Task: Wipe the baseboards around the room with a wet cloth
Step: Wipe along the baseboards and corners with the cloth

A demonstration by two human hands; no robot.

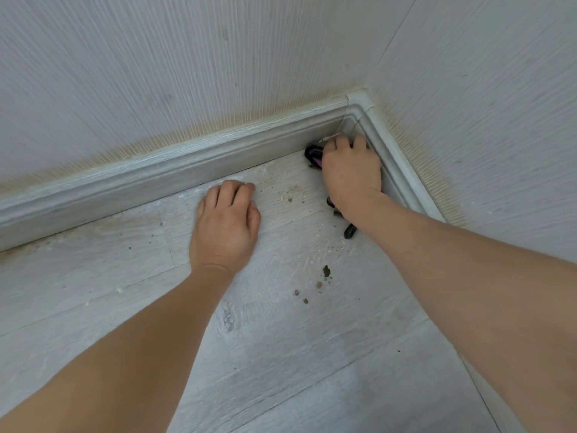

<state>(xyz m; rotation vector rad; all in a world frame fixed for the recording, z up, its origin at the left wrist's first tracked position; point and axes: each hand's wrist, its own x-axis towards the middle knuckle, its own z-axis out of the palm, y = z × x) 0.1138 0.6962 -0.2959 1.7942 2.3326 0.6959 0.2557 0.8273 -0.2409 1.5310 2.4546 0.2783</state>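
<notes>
Right hand (pixel 351 173) fingers clamp dark cloth (pixel 313 154) against corner baseboard (pixel 187 170); left hand (pixel 226 226) fingers loosely curled on crumb-strewn floor (pixel 281 354).

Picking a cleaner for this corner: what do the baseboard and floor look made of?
Baseboard: probably plastic or foil-wrapped board, matte pale-grey printed wood grain, with a separate moulded corner cap. Floor: likely laminate or vinyl planks, given the matte whitewashed grain and visible seams.

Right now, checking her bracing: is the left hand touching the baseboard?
Apart. The head view shows the left hand on the floor, bare floor separating it from the baseboard.
</notes>
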